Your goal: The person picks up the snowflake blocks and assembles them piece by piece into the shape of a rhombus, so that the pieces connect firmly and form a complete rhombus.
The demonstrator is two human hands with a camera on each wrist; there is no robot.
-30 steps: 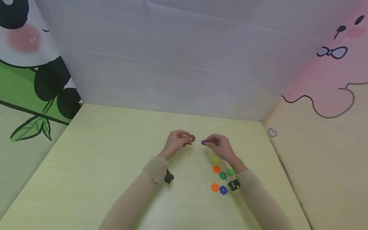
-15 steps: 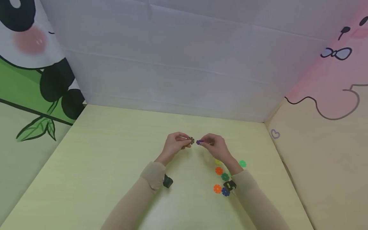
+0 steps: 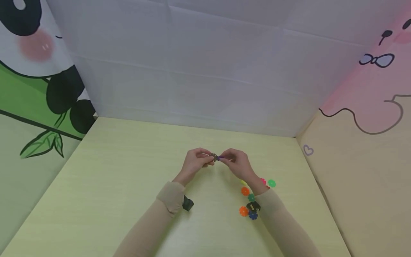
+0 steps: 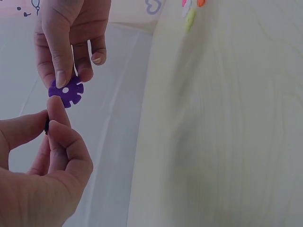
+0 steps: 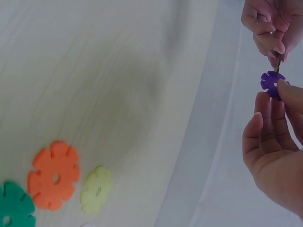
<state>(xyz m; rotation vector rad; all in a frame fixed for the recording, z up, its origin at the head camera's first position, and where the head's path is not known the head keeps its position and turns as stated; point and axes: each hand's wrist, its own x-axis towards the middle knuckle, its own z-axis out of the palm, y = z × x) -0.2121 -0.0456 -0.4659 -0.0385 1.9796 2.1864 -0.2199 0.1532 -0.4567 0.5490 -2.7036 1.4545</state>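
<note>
Above the table, my left hand (image 3: 194, 162) pinches a dark brown notched snowflake disc (image 3: 214, 157) between thumb and fingers. Facing it, my right hand (image 3: 239, 164) pinches a purple snowflake disc (image 4: 72, 90) by its edge. The two discs meet edge to edge, set crosswise to each other, as the brown disc (image 5: 278, 64) in the right wrist view appears edge-on at the purple one's rim. Fingers cover much of the brown disc in the left wrist view.
Loose discs lie right of centre, partly under the right forearm: orange (image 3: 245, 191), another orange (image 3: 243, 211), green (image 3: 251, 197), blue (image 3: 253, 215), light green (image 3: 271, 183), pink (image 3: 262, 181) and yellow (image 5: 96, 189). Walls enclose the table (image 3: 128, 178) at the back and sides.
My right hand has moved left with the purple disc, closing the gap until it meets the brown disc. The left hand has barely moved and keeps its pinch.
</note>
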